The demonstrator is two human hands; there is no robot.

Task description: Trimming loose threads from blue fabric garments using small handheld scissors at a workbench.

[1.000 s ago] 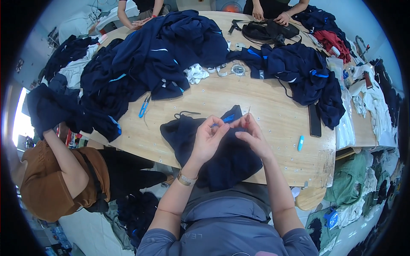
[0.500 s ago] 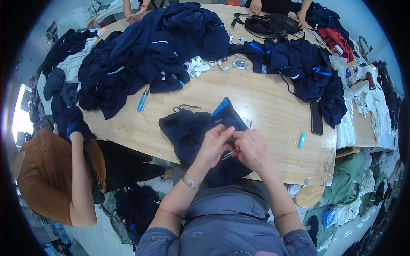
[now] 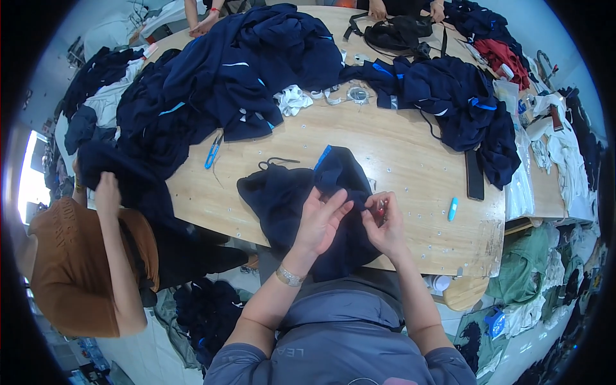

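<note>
A dark navy garment with a blue strip at its upper edge lies across the table's near edge and hangs toward my lap. Over its middle, my left hand has its palm turned up and its fingers apart, close to the cloth. To its right, my right hand is closed around small red-handled snips, mostly covered by the fingers. Its thumb and index finger are by the garment's right edge. Whether those fingertips also pinch cloth is hidden.
Blue snips lie left on the wooden table. A phone and a turquoise marker lie right. Navy garment piles fill the far side. A person in brown handles navy cloth at left; other people's hands show beyond.
My hands have moved apart, the left fingers opening and the snips turning into the right palm. The garment's top corner has folded over. At left, the co-worker has raised the navy cloth.
</note>
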